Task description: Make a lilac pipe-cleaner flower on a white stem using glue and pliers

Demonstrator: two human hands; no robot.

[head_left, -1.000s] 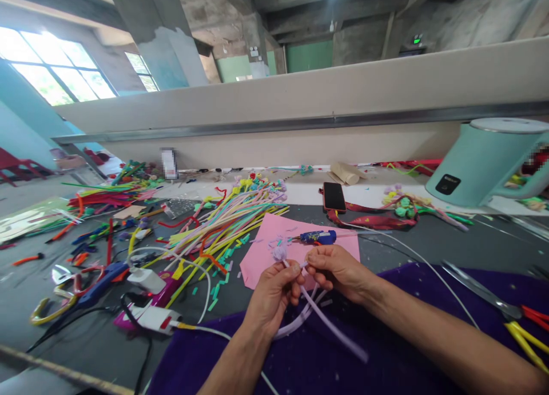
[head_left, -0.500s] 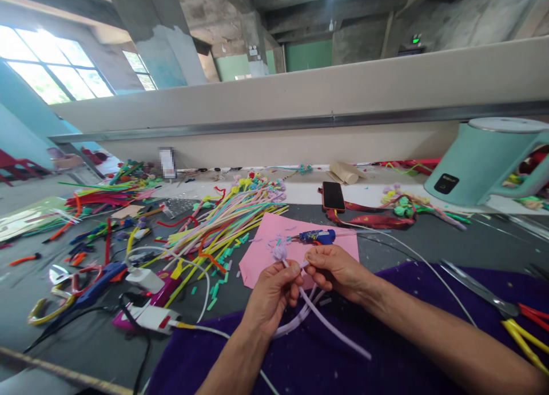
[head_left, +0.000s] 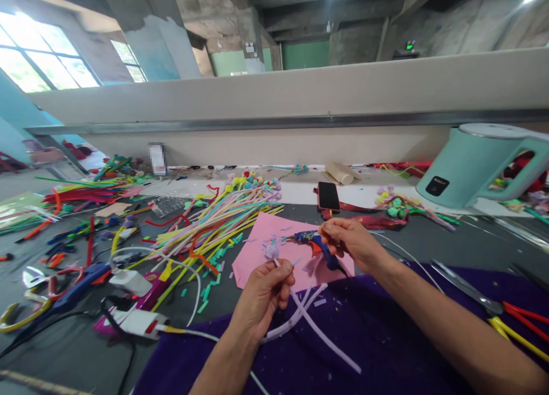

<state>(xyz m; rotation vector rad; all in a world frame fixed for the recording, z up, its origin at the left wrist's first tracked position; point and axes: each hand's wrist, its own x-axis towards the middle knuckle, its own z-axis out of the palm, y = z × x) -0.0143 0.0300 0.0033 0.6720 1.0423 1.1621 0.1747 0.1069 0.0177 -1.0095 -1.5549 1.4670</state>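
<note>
My left hand [head_left: 266, 289] is closed in a pinch on the stem of a lilac pipe-cleaner flower [head_left: 271, 252], whose fluffy head points up. A short lilac piece [head_left: 296, 261] sticks out beside the thumb. The long stem [head_left: 328, 338] trails down to the right. My right hand [head_left: 349, 240] has its fingers curled together at the rear end of a blue glue gun [head_left: 306, 236] with an orange trigger. Whether those fingers grip the gun, I cannot tell. The gun lies on a pink sheet [head_left: 253, 258], its nozzle to the left.
Left of the sheet lies a heap of coloured pipe cleaners [head_left: 214, 218]. Nearer are a power strip [head_left: 148, 295], cables and pliers [head_left: 36, 278]. A phone [head_left: 328, 196] is behind the gun. At right are scissors [head_left: 467, 289] on purple cloth [head_left: 386, 338] and a green kettle [head_left: 476, 166].
My right hand has left the short lilac piece by my left hand and moved up and right to the glue gun. My left hand still holds the flower, slightly lower left.
</note>
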